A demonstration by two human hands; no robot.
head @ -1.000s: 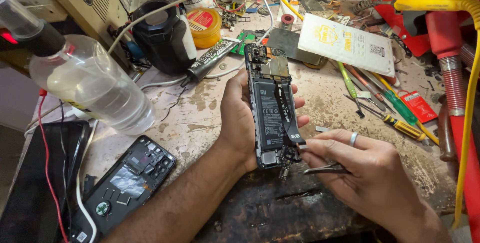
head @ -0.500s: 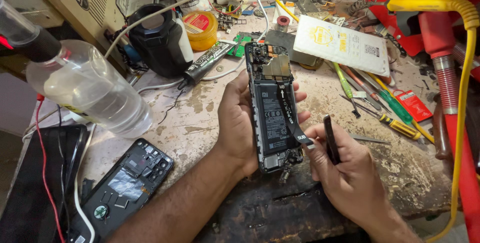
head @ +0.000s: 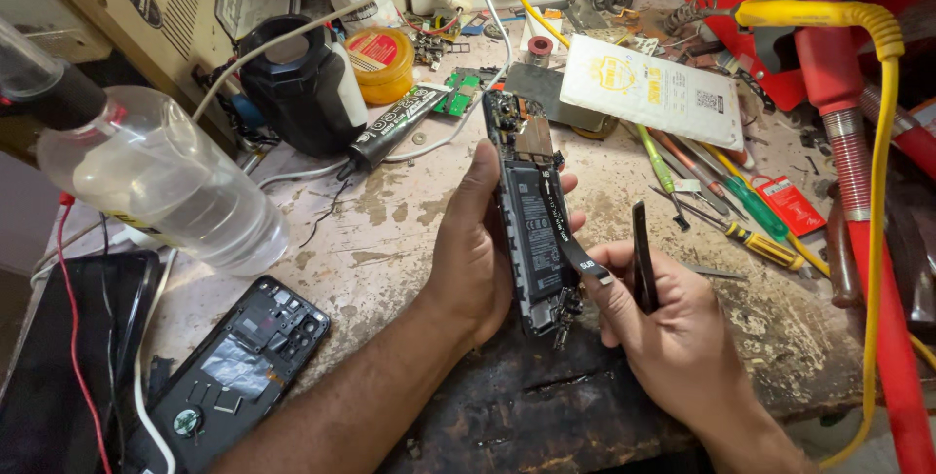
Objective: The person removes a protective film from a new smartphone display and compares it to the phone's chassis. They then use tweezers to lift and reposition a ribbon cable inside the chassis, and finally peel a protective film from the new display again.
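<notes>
Hands: 2 (left [head: 478, 259], right [head: 663, 328]) hold 1 opened phone [head: 531, 220], 1 tweezers [head: 643, 257].

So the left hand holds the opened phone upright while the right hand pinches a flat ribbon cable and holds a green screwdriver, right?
Not quite. The head view shows the right hand holding black tweezers, not a green screwdriver. The rest stands: the left hand holds the opened phone upright, and the right hand pinches the ribbon cable.

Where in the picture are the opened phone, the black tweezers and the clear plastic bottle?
opened phone [head: 531, 225]: head view, on its battery.
black tweezers [head: 642, 250]: head view, on the upper shaft above the right hand.
clear plastic bottle [head: 161, 181]: head view, on its side wall.
</notes>
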